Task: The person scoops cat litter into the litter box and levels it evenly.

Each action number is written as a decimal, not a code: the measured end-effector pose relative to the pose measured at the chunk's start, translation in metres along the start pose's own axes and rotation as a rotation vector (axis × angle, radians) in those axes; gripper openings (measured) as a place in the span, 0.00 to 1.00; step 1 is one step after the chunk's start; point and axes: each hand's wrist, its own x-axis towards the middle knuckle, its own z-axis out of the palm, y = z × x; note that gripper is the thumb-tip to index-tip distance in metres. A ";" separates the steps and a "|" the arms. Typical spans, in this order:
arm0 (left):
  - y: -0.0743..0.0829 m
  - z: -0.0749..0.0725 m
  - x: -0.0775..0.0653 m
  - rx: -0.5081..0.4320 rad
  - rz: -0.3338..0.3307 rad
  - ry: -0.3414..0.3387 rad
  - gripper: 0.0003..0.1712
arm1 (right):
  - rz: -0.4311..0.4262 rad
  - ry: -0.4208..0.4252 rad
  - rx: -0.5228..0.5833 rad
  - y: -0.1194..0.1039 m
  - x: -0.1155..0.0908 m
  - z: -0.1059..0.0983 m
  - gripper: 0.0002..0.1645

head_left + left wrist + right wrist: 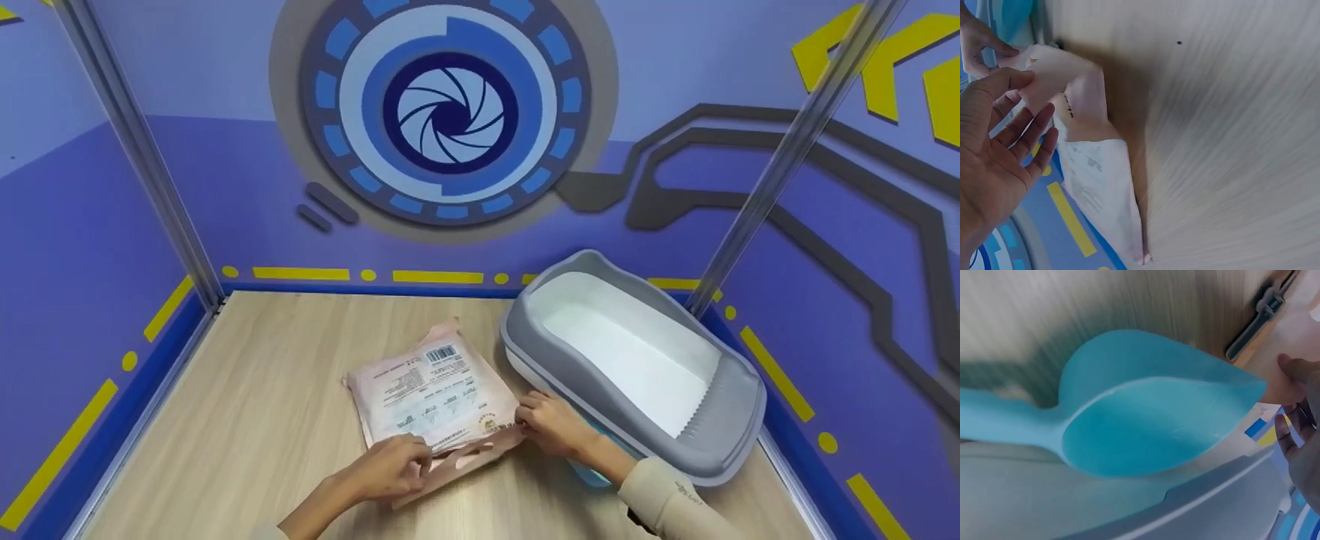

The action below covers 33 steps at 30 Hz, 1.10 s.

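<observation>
A pink printed bag (420, 390) with a barcode lies flat on the wooden table. Its near edge is a loose pink flap with cut-out holes, lifted off the table in the left wrist view. My left hand (394, 466) pinches this flap near its left part, thumb on the face turned to the wrist camera. At the right corner my right hand (553, 424) grips the same flap between thumb and fingers. Just beside the right forearm, partly hidden by it, lies a teal scoop (1145, 427), its hollow facing the right wrist camera.
A litter box (517, 334) with a grey rim and white inside stands right of the bag, close to the back wall. Beside the bag lies a slim dark tool (1258, 320). Blue panels with metal corner posts (142, 157) enclose the table (277, 360).
</observation>
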 end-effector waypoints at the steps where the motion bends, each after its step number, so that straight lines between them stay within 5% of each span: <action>1: 0.002 -0.002 0.000 -0.002 0.002 -0.001 0.08 | -0.001 0.017 0.006 0.000 0.000 -0.001 0.14; 11: 0.009 -0.017 -0.002 -0.035 0.037 0.041 0.05 | -0.020 0.127 -0.007 0.002 -0.007 -0.013 0.23; 20: -0.005 -0.012 -0.002 -0.233 -0.091 0.155 0.16 | -0.113 0.177 -0.005 -0.004 -0.017 -0.017 0.22; 23: -0.011 -0.011 0.001 -0.212 -0.112 0.155 0.13 | -0.144 0.205 -0.004 -0.004 -0.018 -0.018 0.23; 33: -0.019 0.002 0.011 0.067 -0.130 0.121 0.10 | -0.129 0.169 -0.059 -0.008 -0.022 -0.018 0.23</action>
